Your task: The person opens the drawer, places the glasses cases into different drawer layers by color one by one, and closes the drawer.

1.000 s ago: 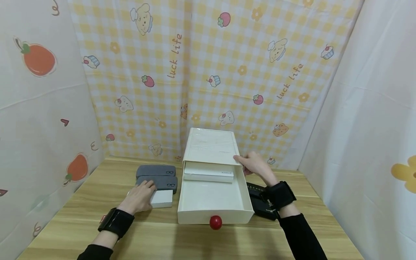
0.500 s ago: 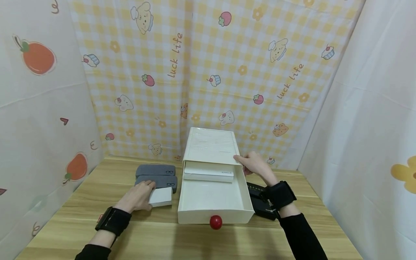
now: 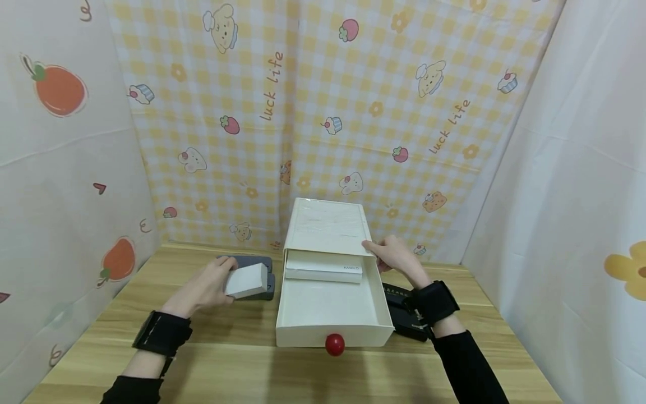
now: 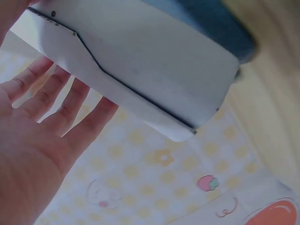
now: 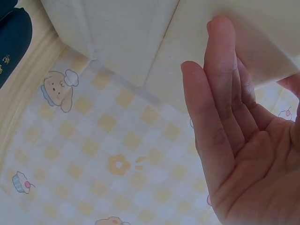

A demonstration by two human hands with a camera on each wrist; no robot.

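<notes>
My left hand (image 3: 207, 286) grips a white glasses case (image 3: 247, 280) just above the grey glasses cases. In the left wrist view, the white case (image 4: 150, 61) shows a dark seam along its side, with my fingers (image 4: 70, 103) against its edge. My right hand (image 3: 398, 258) rests at the front right corner of the white drawer box (image 3: 330, 224). Its fingers (image 5: 220, 65) lie fairly straight along the box's side. The drawer (image 3: 330, 306) is pulled out, a red ball knob (image 3: 335, 344) on its front. Toward its back lies a white case (image 3: 324, 266) with dark lettering.
Two grey glasses cases (image 3: 261, 261) lie left of the drawer, partly hidden by the left hand. Black cases (image 3: 406, 320) lie on the right, partly under the right wrist. A checked curtain (image 3: 323, 140) hangs behind the wooden table (image 3: 242, 370).
My left hand has lifted the white glasses case off the table and moved it up and slightly back, over the grey cases. The right hand and the drawer have stayed in place.
</notes>
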